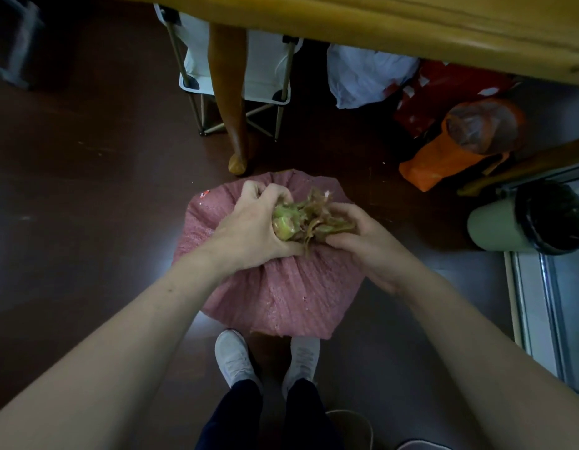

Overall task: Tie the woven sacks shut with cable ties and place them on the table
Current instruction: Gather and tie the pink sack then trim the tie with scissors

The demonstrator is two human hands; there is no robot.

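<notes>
A pink woven sack (281, 287) stands full on the dark floor just beyond my feet. Its mouth (306, 219) is bunched into a greenish, frayed neck at the top. My left hand (252, 225) is clenched around the left side of that neck. My right hand (369, 241) grips the right side of the same bunch. Both hands press the gathered fabric together. No cable tie shows in view. The wooden table (411, 24) runs across the top, above and beyond the sack.
A table leg (231, 102) stands right behind the sack, with a folding chair (265, 76) behind it. White (363, 76), red and orange bags (450, 151) lie under the table at right. A green bin with black liner (528, 219) lies by a door track.
</notes>
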